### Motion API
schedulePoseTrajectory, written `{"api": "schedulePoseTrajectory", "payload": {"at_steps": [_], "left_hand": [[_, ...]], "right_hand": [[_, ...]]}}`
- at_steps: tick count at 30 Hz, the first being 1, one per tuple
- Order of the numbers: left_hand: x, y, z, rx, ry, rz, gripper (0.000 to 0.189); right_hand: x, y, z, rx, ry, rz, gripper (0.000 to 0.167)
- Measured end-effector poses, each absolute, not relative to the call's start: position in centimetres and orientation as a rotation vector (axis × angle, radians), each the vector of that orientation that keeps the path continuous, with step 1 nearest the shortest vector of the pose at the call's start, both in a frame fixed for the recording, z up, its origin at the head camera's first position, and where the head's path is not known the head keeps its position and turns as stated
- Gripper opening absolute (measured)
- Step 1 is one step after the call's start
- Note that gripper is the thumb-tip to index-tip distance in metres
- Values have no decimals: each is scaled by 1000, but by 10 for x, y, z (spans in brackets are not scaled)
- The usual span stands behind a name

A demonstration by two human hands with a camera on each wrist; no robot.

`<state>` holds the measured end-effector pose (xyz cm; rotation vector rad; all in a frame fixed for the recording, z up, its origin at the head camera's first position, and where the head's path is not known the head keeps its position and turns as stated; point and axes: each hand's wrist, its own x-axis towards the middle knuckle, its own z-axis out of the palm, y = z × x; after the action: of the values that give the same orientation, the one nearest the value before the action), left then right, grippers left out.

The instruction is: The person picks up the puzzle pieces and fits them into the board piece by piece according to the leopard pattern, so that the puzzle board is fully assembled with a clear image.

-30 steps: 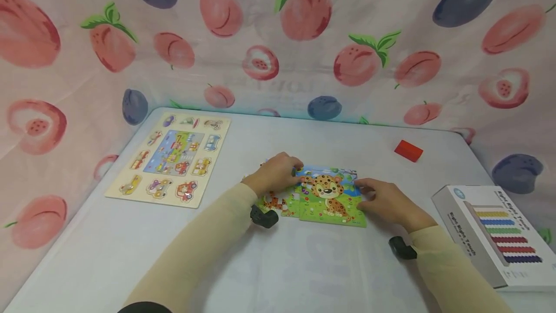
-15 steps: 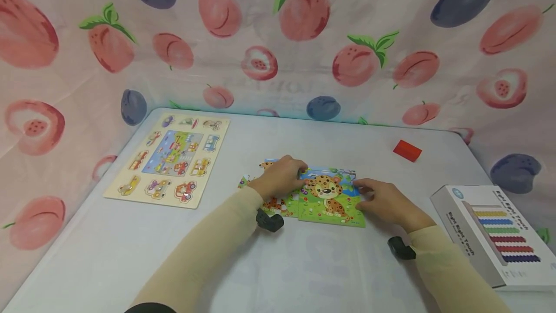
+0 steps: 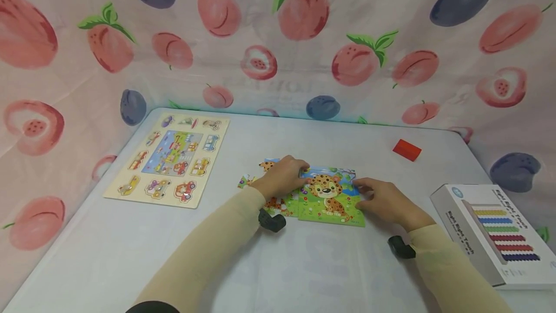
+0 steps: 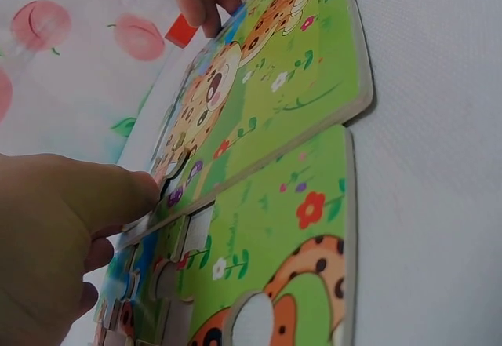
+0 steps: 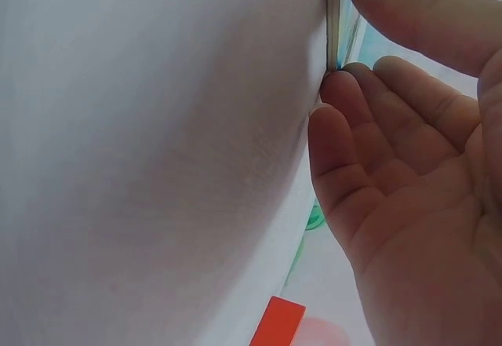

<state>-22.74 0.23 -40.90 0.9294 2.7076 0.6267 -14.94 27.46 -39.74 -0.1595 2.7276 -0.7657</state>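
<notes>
Two bent hands hold a leopard jigsaw in the head view: the left hand has thumb and fingers curled at its left edge, the right hand at its right, each partly closed, presumably so that it stays square between them. Other jigsaw pieces lie under and around the left fingers, perhaps kept within reach. Well left of those fingers, a vehicle puzzle board carries small vehicle pieces around its printed centre. Right of the right fingers stands a "Right Right Touch" carton; coloured strips show on its face, but whether printed or inside I cannot tell. Beyond the right fingertips lies a red block. From the left wrist, the left thumb tip meets the jigsaw's edge, with gapped pieces just below it; whether the jigsaw overlaps them is unclear. From the right wrist, thumb and curled fingertips meet the jigsaw's edge, seen nearly side-on, seemingly steadying it.
</notes>
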Motion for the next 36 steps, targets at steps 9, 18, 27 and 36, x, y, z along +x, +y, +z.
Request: {"api": "schedulePoseTrajectory", "payload": {"at_steps": [9, 18, 27, 36], "left_hand": [[-226, 4, -407, 924, 2717, 627, 44], [-227, 6, -410, 927, 2725, 615, 42], [-226, 7, -409, 930, 2727, 626, 39], [-226, 7, -409, 864, 2725, 695, 39]], "right_hand": [[-149, 275, -397, -167, 2730, -760, 61], [-149, 275, -396, -173, 2726, -768, 60], [-149, 274, -396, -174, 2731, -769, 58], [-148, 274, -396, -153, 2722, -771, 60]]}}
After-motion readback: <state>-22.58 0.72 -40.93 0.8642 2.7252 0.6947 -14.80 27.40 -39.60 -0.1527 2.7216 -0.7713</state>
